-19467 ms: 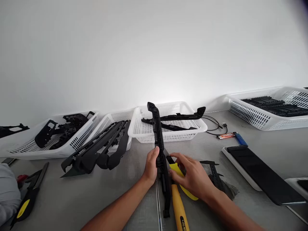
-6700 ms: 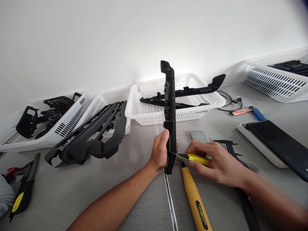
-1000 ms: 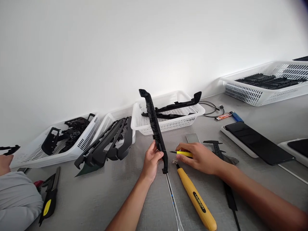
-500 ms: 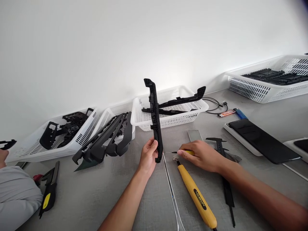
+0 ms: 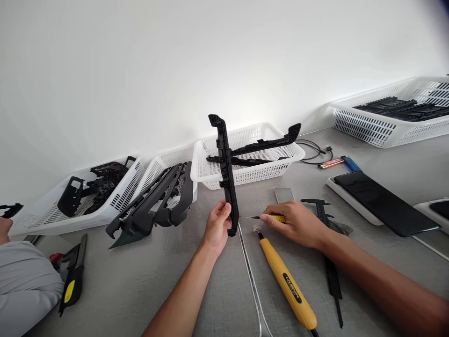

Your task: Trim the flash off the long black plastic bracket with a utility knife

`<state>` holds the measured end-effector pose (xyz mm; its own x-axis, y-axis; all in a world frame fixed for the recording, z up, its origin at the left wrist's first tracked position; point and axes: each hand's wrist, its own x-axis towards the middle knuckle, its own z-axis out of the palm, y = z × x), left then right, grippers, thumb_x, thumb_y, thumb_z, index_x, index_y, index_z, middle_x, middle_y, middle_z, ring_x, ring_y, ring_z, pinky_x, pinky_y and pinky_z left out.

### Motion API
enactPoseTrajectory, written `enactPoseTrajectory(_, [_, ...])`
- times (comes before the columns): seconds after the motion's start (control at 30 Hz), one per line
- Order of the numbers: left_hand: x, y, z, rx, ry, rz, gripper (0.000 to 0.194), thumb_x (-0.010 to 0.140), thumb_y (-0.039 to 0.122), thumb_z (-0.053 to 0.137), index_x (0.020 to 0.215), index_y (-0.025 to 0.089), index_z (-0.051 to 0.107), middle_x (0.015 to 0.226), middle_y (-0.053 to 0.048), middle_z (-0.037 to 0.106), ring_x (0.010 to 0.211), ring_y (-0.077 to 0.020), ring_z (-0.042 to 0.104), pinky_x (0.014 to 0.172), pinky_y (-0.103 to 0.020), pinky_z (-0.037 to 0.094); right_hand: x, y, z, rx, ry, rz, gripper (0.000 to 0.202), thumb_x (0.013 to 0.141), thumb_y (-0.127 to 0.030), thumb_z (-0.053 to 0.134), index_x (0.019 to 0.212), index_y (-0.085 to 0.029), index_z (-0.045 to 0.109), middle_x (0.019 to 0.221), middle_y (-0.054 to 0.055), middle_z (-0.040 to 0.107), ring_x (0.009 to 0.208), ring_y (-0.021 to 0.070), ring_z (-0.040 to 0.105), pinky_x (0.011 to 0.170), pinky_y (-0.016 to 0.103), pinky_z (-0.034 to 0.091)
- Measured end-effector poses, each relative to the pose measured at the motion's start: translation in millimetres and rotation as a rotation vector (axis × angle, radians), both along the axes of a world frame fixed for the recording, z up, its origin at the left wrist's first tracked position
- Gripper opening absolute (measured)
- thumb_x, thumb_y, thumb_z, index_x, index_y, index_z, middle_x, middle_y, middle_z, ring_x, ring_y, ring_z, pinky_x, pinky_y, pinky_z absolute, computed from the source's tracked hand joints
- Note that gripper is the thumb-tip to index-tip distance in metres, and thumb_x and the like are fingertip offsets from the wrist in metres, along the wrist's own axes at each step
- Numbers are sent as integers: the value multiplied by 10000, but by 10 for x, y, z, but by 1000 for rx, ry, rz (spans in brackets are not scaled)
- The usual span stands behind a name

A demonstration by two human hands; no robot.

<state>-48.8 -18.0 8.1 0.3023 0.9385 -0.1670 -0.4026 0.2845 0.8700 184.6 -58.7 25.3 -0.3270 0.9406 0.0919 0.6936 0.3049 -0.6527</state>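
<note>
A long black plastic part stands nearly upright, its lower end gripped between the thumb and fingers of my left hand. My right hand is closed on a thin tool with a yellow handle. The tool's slender tip points left and reaches the lower right edge of the black part; whether it touches is too small to tell. Below my right hand lies a yellow electric tool with a pale tip. Metal tweezers lie between my forearms.
White baskets with black parts stand along the wall: left, centre and right. Grey-black trims overhang another basket. A caliper, phone and cable lie right. A person's grey sleeve and a cutter are left.
My right hand and the thin tool have shifted very slightly upward and right. The lower end of the black part has moved slightly right; my left hand keeps its grip.
</note>
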Motion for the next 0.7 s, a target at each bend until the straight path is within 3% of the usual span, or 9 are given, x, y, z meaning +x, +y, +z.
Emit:
enactPoseTrajectory(0.1, [-1, 1, -3, 0, -4, 5, 406, 760, 479, 921, 945, 187, 708, 754, 27, 598, 645, -108, 555, 610, -237, 481, 1, -6, 7, 34, 16, -27, 612, 1074, -626, 341, 768, -198, 654, 663, 23, 627, 602, 143, 513, 621, 289, 313])
enactPoseTrajectory(0.3, [24, -13, 32, 11, -31, 6, 408, 732, 448, 948, 951, 178, 732, 823, 5, 663, 726, -118, 599, 724, -246, 518, -47, -35, 1, 17, -82, 67, 557, 1058, -618, 403, 859, -215, 733, 723, 40, 695, 633, 154, 569, 631, 289, 323])
enactPoseTrajectory(0.7, [36, -3, 11, 7, -36, 14, 413, 724, 434, 955, 973, 178, 747, 862, -7, 704, 778, -136, 635, 707, -241, 506, -72, -36, 14, -3, -64, 49, 629, 1066, -658, 353, 888, -214, 762, 767, 64, 736, 669, 170, 612, 649, 290, 348])
